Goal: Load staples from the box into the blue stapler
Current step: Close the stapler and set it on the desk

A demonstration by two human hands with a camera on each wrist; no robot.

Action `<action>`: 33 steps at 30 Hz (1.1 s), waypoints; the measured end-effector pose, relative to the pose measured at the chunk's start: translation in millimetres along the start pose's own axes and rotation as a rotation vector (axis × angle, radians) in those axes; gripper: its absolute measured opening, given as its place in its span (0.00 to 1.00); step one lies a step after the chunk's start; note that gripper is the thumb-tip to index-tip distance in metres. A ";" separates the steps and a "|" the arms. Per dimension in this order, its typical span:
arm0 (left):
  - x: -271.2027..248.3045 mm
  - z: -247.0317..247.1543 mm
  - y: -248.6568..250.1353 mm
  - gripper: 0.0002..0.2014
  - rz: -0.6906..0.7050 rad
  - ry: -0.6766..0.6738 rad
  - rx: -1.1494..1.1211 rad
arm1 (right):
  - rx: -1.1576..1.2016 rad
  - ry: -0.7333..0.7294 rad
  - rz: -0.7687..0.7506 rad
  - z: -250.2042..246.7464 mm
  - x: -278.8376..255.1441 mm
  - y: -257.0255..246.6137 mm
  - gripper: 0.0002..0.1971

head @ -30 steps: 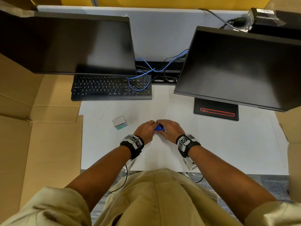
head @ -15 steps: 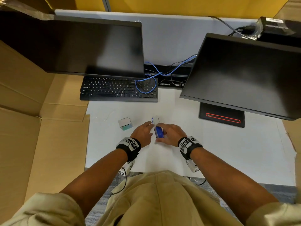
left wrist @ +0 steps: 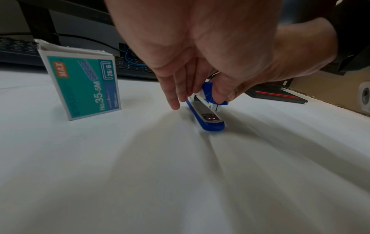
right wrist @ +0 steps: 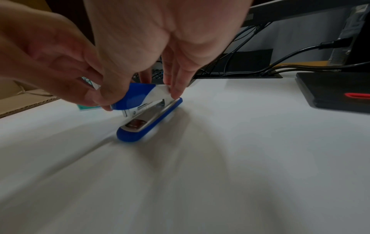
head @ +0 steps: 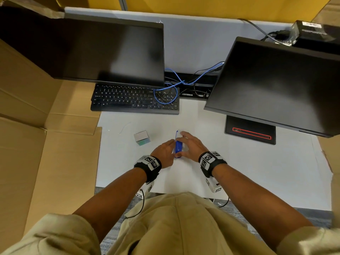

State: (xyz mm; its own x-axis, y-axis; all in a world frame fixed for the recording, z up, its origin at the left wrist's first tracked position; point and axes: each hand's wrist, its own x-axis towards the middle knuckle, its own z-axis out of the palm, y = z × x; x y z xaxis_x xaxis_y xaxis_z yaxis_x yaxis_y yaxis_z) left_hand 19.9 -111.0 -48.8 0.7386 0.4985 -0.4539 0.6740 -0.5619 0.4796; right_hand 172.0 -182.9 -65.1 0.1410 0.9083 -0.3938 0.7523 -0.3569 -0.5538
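The blue stapler (head: pixel 178 146) lies lengthways on the white table (head: pixel 239 172), its blue and white top raised a little off the base (right wrist: pixel 148 125). My right hand (head: pixel 191 144) pinches that top, thumb at the front and fingers (right wrist: pixel 176 90) on the white part. My left hand (head: pixel 164 150) is on the stapler's left side, and its straight fingers (left wrist: pixel 174 96) rest against it. The teal and white staple box (head: pixel 142 138) stands upright to the left, a hand's width from the stapler; in the left wrist view the staple box (left wrist: pixel 84 85) reads No.35-5M.
A black keyboard (head: pixel 134 100) with a blue cable looped over it lies at the back. Two dark monitors (head: pixel 103 52) (head: pixel 276 85) overhang the table, and a black monitor base (head: pixel 250 132) sits right of my hands. Cardboard sheets (head: pixel 46 153) border the left edge.
Both hands covered the stapler a second ago. They have since parted, so it now shows lengthways between them with the right hand on its top. The box has not moved.
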 end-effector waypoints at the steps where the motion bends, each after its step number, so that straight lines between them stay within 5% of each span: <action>1: -0.3 0.0 -0.9 0.32 -0.003 -0.009 0.001 | 0.004 -0.011 0.000 -0.6 0.4 0.0 0.37; 7: -0.4 1.4 -4.9 0.33 -0.002 -0.021 0.042 | -0.006 -0.034 0.004 -2.6 0.6 0.8 0.37; 11: -3.1 -12.7 -16.6 0.28 0.096 0.243 0.183 | -0.011 -0.046 0.006 -5.6 0.2 0.8 0.38; 14: -4.4 -33.5 -37.6 0.29 -0.028 0.422 0.322 | -0.015 -0.047 0.010 -6.2 0.2 0.3 0.38; 20: -11.0 -53.6 -69.9 0.34 -0.331 0.254 0.366 | -0.013 -0.051 0.017 -6.5 -0.6 -0.2 0.38; 24: -8.3 -42.0 -66.5 0.25 -0.280 0.226 0.260 | -0.017 -0.056 0.013 -6.0 -1.2 -0.9 0.38; 33: 20.5 -22.5 -27.6 0.26 -0.026 0.160 0.210 | -0.027 -0.057 0.026 -6.6 -0.4 -3.0 0.39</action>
State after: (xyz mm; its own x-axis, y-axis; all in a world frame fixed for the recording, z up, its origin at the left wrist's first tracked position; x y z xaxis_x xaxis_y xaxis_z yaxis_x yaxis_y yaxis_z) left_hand 16.8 -70.4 -54.5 0.7255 0.6030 -0.3318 0.6869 -0.6642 0.2950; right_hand 173.9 -180.8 -58.4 0.1250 0.8846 -0.4493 0.7662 -0.3738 -0.5227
